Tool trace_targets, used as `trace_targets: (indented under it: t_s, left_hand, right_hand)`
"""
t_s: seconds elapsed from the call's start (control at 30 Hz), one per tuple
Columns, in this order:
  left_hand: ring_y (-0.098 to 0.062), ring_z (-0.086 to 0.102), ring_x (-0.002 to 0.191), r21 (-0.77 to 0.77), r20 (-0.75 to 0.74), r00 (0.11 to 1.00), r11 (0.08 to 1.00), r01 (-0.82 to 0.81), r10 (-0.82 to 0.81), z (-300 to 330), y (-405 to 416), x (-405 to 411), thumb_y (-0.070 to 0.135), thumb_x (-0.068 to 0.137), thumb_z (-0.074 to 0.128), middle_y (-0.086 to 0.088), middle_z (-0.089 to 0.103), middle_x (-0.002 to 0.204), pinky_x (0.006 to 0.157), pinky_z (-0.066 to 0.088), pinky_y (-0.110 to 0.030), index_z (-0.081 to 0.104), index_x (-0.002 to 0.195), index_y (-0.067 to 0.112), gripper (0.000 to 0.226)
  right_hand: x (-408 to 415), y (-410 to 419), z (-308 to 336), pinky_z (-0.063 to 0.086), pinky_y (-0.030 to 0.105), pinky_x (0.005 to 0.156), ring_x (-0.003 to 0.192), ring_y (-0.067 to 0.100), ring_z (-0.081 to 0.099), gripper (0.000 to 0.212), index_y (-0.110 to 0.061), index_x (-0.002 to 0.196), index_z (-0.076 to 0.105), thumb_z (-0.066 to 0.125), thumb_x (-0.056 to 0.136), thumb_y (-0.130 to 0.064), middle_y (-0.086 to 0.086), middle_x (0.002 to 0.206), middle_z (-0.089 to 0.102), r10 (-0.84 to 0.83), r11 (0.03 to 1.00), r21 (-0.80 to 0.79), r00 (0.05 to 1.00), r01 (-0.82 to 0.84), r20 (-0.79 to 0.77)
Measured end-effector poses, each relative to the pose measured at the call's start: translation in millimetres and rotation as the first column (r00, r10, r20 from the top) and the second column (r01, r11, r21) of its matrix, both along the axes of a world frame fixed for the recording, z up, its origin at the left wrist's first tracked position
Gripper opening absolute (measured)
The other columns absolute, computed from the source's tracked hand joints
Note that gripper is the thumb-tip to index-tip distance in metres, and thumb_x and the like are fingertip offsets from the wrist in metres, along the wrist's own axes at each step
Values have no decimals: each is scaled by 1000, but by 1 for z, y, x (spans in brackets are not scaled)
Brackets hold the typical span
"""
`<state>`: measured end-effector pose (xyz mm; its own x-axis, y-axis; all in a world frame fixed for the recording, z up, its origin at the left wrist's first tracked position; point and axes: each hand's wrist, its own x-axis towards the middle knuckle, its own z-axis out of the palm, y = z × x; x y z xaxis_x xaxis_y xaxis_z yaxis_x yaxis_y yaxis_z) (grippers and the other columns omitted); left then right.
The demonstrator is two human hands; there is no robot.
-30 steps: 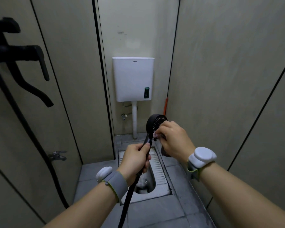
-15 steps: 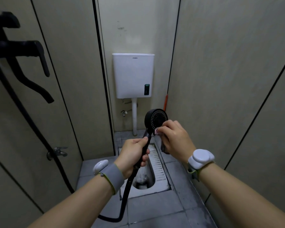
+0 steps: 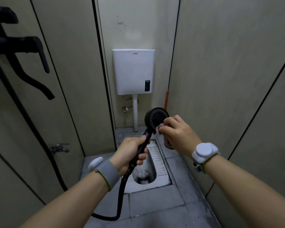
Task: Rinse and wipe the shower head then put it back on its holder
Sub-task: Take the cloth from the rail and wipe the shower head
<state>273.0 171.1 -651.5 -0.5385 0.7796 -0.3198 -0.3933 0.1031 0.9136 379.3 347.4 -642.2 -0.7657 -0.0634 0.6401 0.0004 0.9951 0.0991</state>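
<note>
Shower head (image 3: pixel 156 118) was held out over the squat pan (image 3: pixel 158 163), face turned toward the camera, higher and further forward than a second before. Left hand (image 3: pixel 130 153) gripped the black handle, fingers wrapped round it. Right hand (image 3: pixel 178 134) pinched a small pinkish cloth (image 3: pixel 160 129) against the lower right rim of the spray face; a second earlier that hand had covered more of the face, so the cloth had worked outward to the edge. No water was visibly coming from the nozzles.

Reading: wiping step was under way, probably late in it; return to the holder not yet begun.

Hose (image 3: pixel 122 191) dropped from the handle, looped on the floor tiles (image 3: pixel 155 203) and ran up the left wall. The loop on the floor showed more than half a second before, so there was slack to spare.

Room: narrow stall. Right wall panel (image 3: pixel 220 79) stood near the right hand; cistern (image 3: pixel 133 71) and its pipe lay behind the head, apart from it. Black fittings (image 3: pixel 20 46) at upper left, likely tap and holder, were well apart from the head; which piece was the holder I could not tell. The way up and left looked open. A small wall tap (image 3: pixel 58 148) sat low on the left, beside the hose run.
</note>
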Motion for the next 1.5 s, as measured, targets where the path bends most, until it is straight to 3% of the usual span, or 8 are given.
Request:
trace_targets:
  t_s: [0.27, 0.43, 0.53, 0.7, 1.03, 1.5]
  left_hand:
    - [-11, 35, 40, -21, 0, 999, 999, 44, -44, 8, -1, -5, 29, 100, 47, -5, 48, 61, 34, 26, -17, 57, 104, 2, 29]
    - [-11, 36, 41, -48, -4, 998, 997, 67, -67, 1, -5, -8, 31, 100, 47, -4, 49, 63, 33, 27, -19, 57, 105, 2, 30]
    - [-12, 36, 42, -65, -19, 998, 996, 55, -56, -3, -2, -5, 30, 100, 48, -5, 49, 64, 34, 26, -18, 58, 103, 2, 29]
    - [-13, 36, 41, -57, -80, 995, 997, 53, -58, 0, 3, 6, 28, 99, 49, -7, 49, 64, 36, 26, -17, 59, 102, 3, 27]
    - [-14, 36, 42, -43, -127, 990, 998, 50, -55, 5, 0, 5, 27, 99, 49, -8, 48, 64, 37, 25, -17, 59, 96, 6, 23]
    - [-14, 37, 40, 8, -86, 996, 1000, 9, -8, 1, 7, 4, 27, 98, 51, -7, 51, 61, 36, 26, -17, 61, 102, 2, 27]
  right_hand:
    - [8, 20, 15, 50, 37, 55, 73, 34, 53, 9, -6, 81, 72, 65, 79, -1, 16, 90, 65, -16, 998, 68, 1000, 17, -18]
    - [10, 33, 23, 47, 35, 56, 69, 31, 52, 1, -5, 81, 73, 72, 81, -4, 14, 86, 63, -80, 997, 5, 987, 82, -142]
    - [-3, 23, 29, 44, 31, 63, 73, 29, 52, 11, -8, 88, 74, 65, 90, -14, 12, 89, 62, -42, 997, -74, 965, 23, -260]
    - [-16, 20, 28, 49, 36, 63, 80, 31, 53, 11, -10, 95, 73, 67, 85, -10, 13, 94, 62, -5, 1000, 27, 992, 9, -125]
    - [-7, 37, 26, 48, 36, 58, 73, 31, 51, 23, -11, 94, 74, 65, 77, 1, 13, 89, 61, -117, 993, 1, 976, 119, -185]
    - [-1, 10, 9, 45, 31, 62, 70, 32, 58, 11, -2, 84, 71, 69, 74, -1, 12, 81, 62, -312, 913, -332, 931, 238, -191]
